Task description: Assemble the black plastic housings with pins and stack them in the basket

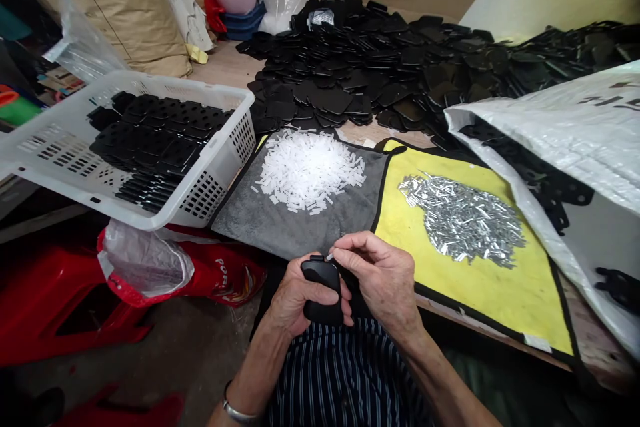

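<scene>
My left hand (295, 300) is wrapped round a flat black plastic piece (323, 280), its thumb across the front. At the top right corner of that piece, my right hand (377, 273) pinches a small pale piece (329, 256) between thumb and forefinger. Beyond my hands, a heap of small white pieces (307, 170) lies on a grey cloth (240, 217). A pile of thin silvery metal pins (467, 220) rests on the yellow cloth (400, 260) to the right.
Many flat black parts (350, 80) are heaped at the back. At the left, a white basket (220, 177) holds rows of black pieces. A white sack (565, 113) with black parts lies open on the right. A red bag (220, 273) hangs below the basket.
</scene>
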